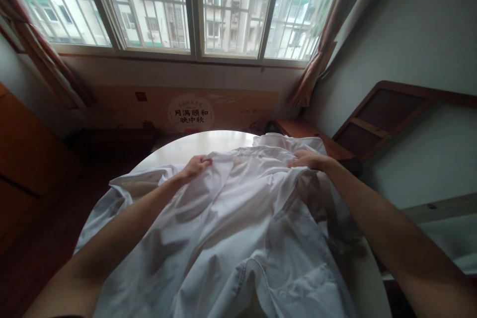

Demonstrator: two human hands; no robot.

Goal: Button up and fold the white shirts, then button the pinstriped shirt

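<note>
Head view: white garment (pixel 238 198) spreads between left hand (pixel 196 166) and right hand (pixel 308 160), each gripping its cloth.

I count one left grip (pixel 194 167) and one right grip (pixel 307 160), two bare hands on two forearms. There is at least one white garment (pixel 238 198); its folds keep me from telling whether there are more. I have one round table (pixel 201 140), one window with four panes (pixel 143 7) in view, and two tied-back curtains (pixel 311 72). I see one banner (pixel 242 104) bearing seven large characters, a row of four over a row of three, and one wooden frame (pixel 367 127) with two dark panels.
</note>
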